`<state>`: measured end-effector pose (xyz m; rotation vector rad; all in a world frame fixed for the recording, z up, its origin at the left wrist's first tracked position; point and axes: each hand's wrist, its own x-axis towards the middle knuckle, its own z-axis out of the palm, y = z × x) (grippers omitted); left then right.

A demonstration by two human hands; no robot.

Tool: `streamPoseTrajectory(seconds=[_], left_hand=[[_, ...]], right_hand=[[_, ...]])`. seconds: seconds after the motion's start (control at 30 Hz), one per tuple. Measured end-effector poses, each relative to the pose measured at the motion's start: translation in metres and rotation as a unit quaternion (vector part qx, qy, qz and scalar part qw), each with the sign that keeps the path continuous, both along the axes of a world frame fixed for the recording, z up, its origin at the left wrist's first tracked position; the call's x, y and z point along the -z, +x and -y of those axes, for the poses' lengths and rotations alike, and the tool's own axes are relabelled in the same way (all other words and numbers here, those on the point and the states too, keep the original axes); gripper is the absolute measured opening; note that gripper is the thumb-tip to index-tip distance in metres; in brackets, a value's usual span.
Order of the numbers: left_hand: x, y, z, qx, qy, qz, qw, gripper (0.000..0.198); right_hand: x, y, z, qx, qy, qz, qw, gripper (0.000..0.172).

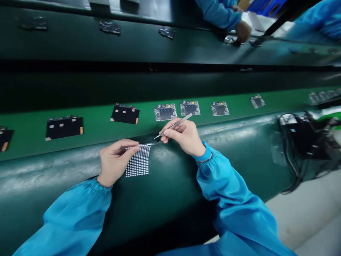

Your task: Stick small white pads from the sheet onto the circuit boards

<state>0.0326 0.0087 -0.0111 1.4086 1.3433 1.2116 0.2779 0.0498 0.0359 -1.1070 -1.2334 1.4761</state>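
Between thumb and fingers, my left hand pinches the top edge of a sheet of small white round stickers, which hangs over the green bench edge. My right hand is closed on metal tweezers, their tips pointing down and left, just right of the sheet. Something small and white sits at the tweezer tips; its kind is too small to tell. Beyond my hands, circuit boards lie on the green belt, the closest one just behind my right hand.
Black-covered boards with small white pieces lie on the belt at left. Black cables and a dark device are at right. Across the dark gap, silvery parts lie on another line, where a co-worker's hand touches one.
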Motion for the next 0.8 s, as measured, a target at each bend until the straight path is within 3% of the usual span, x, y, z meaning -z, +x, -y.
streamPoseTrajectory(seconds=[0.23, 0.43, 0.8], left_hand=[[0.008, -0.006, 0.004, -0.005, -0.003, -0.025, 1.0, 0.014], [0.012, -0.01, 0.004, -0.02, 0.001, -0.052, 0.998, 0.016], [0.006, -0.009, 0.006, -0.029, -0.013, -0.066, 0.997, 0.016]], right_hand=[[0.024, 0.084, -0.062, 0.216, 0.063, 0.112, 0.968, 0.032], [0.044, 0.117, -0.097, 0.235, 0.01, 0.155, 0.96, 0.022], [0.061, 0.137, -0.103, 0.267, 0.01, 0.133, 0.954, 0.026]])
